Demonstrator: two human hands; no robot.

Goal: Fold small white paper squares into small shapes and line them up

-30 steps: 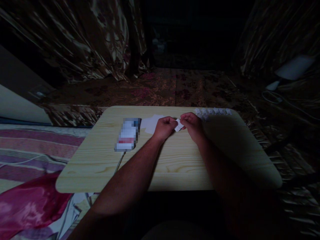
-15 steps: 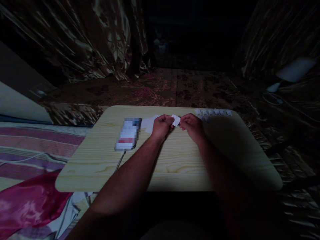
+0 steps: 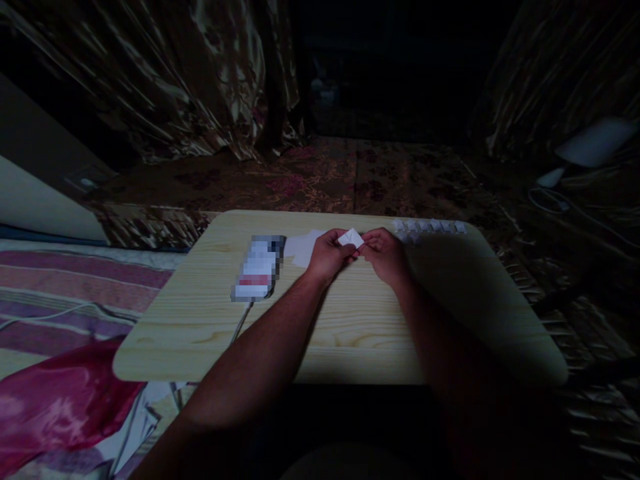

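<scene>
A small folded piece of white paper [image 3: 352,238] with visible creases is held above the wooden table [image 3: 350,313]. My left hand [image 3: 330,255] is closed on its left and lower edge, the thumb lying across the front. At the paper's right corner, the fingers of my right hand [image 3: 385,252] are pinched against it. Flat white paper sheets [image 3: 300,249] lie on the table just left of my left hand. Beyond my right hand, several small folded white paper pieces [image 3: 430,227] stand in a row near the far edge.
A phone [image 3: 259,268] with a blurred screen lies on the table's left side, its white cable [image 3: 243,323] running toward me. To the left is a bed with a striped cover [image 3: 65,283] and a magenta cloth [image 3: 60,407]. A white lamp [image 3: 595,143] stands at the right.
The folded paper has turned in my fingers, so one corner now points away from me. My right hand has come closer against its right side.
</scene>
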